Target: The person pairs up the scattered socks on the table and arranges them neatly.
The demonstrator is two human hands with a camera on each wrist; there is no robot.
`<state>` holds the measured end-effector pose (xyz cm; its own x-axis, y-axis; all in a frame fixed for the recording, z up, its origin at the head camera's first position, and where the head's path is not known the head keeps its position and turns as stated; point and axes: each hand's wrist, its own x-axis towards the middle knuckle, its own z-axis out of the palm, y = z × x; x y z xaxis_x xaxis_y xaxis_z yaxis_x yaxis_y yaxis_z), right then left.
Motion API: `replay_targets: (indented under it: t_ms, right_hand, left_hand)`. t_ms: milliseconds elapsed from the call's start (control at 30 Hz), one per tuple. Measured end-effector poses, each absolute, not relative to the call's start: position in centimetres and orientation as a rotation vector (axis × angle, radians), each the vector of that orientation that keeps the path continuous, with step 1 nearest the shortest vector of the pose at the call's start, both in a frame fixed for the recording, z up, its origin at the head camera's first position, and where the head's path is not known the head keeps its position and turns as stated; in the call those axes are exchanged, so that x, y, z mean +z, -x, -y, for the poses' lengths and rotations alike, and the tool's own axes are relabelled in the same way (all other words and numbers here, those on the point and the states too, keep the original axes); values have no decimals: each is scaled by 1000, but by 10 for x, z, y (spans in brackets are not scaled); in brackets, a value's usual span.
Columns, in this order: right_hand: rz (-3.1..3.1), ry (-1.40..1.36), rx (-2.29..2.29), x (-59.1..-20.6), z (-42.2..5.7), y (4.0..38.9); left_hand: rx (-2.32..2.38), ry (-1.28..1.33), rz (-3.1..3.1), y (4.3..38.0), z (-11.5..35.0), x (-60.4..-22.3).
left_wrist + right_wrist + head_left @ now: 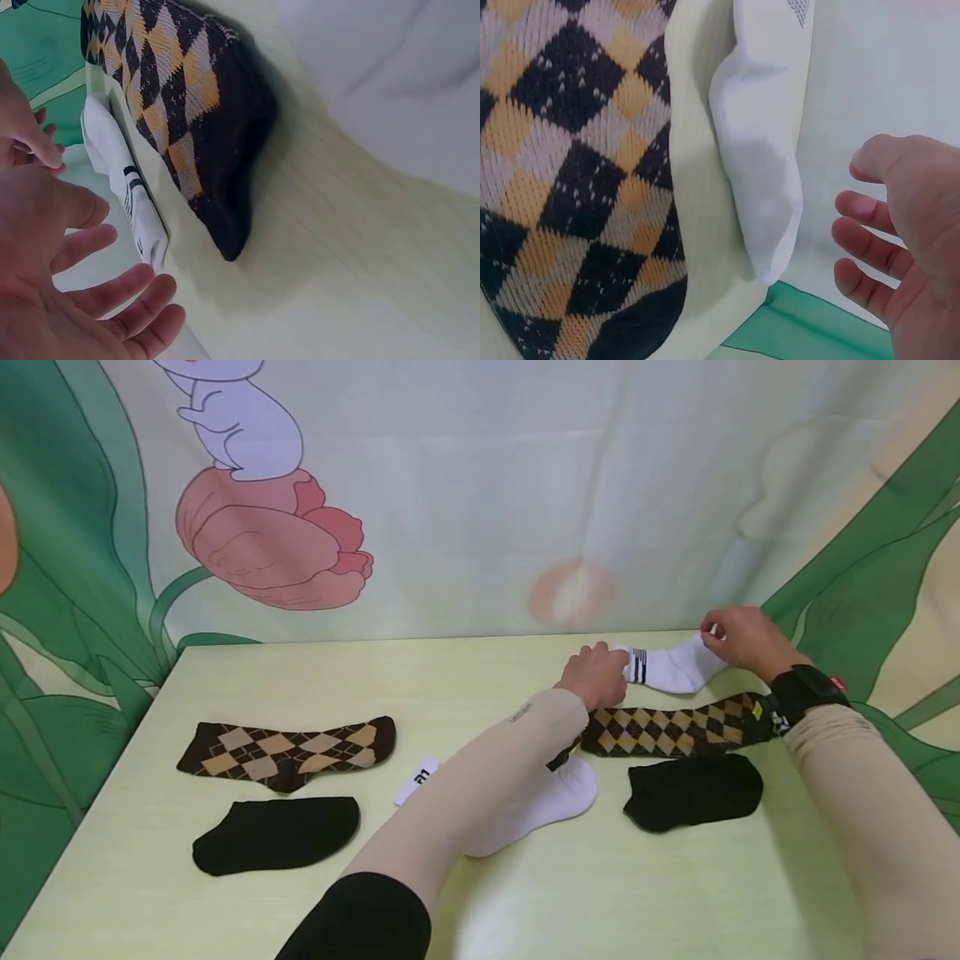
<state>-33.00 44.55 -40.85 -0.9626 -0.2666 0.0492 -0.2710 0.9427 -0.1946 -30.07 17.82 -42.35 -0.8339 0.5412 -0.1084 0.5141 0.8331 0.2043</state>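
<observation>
A white ankle sock [671,670] with dark stripes at its cuff lies flat by the table's back edge. My left hand [596,677] is beside the cuff; in the left wrist view its fingers [139,300] are spread and loosely bent, gripping nothing. At the toe end hovers my right hand [746,639], and in the right wrist view its slightly curled fingers [870,247] stand apart from the white sock [761,165]. Just in front lies a brown-and-tan argyle sock [667,731], partly behind the right wrist.
A second argyle sock [285,756] and a black sock [277,835] lie on the left. Another black sock [693,793] is at front right. Beneath my left forearm, a second white sock [555,802] is partly hidden. A printed curtain [450,510] hangs behind the table [112,860].
</observation>
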Motion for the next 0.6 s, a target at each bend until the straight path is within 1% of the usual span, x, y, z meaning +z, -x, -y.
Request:
replay_targets:
  t_ms: [200,600]
  right_hand:
    - [3122,-338,294,-413,-455,332]
    - [3128,-310,352,-421,-462,328]
  left_hand:
    - [143,-778,-2808,295,-184,-421]
    - [-21,-774,-2776,292,-184,-420]
